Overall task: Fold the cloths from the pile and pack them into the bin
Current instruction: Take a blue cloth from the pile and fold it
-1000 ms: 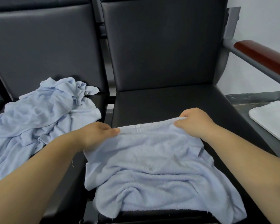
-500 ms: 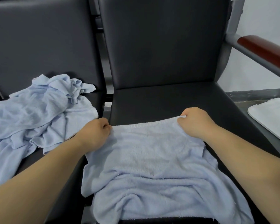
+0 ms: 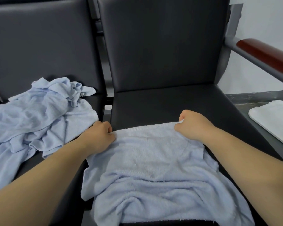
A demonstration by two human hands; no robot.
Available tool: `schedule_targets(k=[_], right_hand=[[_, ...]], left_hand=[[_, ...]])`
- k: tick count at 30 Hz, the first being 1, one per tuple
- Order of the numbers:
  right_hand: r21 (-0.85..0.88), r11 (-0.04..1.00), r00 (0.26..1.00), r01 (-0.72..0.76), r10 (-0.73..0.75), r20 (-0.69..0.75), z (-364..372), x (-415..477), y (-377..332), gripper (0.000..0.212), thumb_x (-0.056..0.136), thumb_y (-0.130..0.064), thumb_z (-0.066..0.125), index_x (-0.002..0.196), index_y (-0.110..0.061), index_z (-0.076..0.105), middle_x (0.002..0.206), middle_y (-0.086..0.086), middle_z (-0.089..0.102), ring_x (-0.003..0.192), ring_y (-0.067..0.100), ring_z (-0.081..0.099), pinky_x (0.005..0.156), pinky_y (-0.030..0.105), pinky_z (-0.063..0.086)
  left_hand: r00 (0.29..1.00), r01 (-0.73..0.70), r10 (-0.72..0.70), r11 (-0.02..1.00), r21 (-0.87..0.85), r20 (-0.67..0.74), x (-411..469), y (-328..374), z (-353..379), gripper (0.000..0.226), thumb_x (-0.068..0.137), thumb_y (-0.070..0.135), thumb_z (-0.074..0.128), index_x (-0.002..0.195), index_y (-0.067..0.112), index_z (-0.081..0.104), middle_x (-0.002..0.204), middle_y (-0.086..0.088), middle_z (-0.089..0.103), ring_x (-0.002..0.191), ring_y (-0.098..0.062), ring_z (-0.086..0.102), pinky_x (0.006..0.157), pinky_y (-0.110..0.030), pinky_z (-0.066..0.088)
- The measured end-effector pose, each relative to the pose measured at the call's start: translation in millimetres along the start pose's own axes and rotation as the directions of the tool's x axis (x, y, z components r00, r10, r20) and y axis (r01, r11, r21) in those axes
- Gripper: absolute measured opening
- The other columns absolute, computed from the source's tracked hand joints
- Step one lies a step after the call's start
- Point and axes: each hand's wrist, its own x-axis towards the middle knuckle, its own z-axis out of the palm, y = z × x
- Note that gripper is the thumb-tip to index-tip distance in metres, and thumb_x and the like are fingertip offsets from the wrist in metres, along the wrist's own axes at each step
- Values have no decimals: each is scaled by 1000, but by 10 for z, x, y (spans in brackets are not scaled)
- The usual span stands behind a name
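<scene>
Cloth (image 3: 153, 160) x1, gripped by 2 hands: left hand (image 3: 100, 136), right hand (image 3: 193, 126).

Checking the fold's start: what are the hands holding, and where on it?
The left hand and right hand each grip a far corner of the light blue cloth.

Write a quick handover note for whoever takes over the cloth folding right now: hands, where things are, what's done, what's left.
Left hand: grips the far left corner of the light blue cloth.
Right hand: grips its far right corner.
Cloth: on the right seat, far edge stretched between the hands, near part rumpled over the seat's front.
Pile: unfolded, on the left seat.
Done: one cloth laid out, fold unfinished.
Left: finish it, pack it, then the pile. No bin clearly visible; a white flat object lies far right.
</scene>
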Motion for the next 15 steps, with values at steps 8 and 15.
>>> schedule_targets(k=[8,15], right_hand=[[-142,989,999,44,-42,14,-152,-104,-15,16,101,-26,42,88,-18,48,103,3,52,73,20,53,60,34,42],[-128,989,990,74,-87,-107,-364,-275,-22,17,103,-21,39,87,-18,46,82,3,55,66,18,44,56,34,34]], left_hand=[[985,-159,153,985,-67,-78,-132,-4,-149,16,100,20,51,86,20,43,76,-4,58,71,-23,52,69,-40,44],[957,-206,210,978,40,-199,-274,17,-371,17,100,34,58,97,19,50,73,5,60,68,-11,56,62,-24,41]])
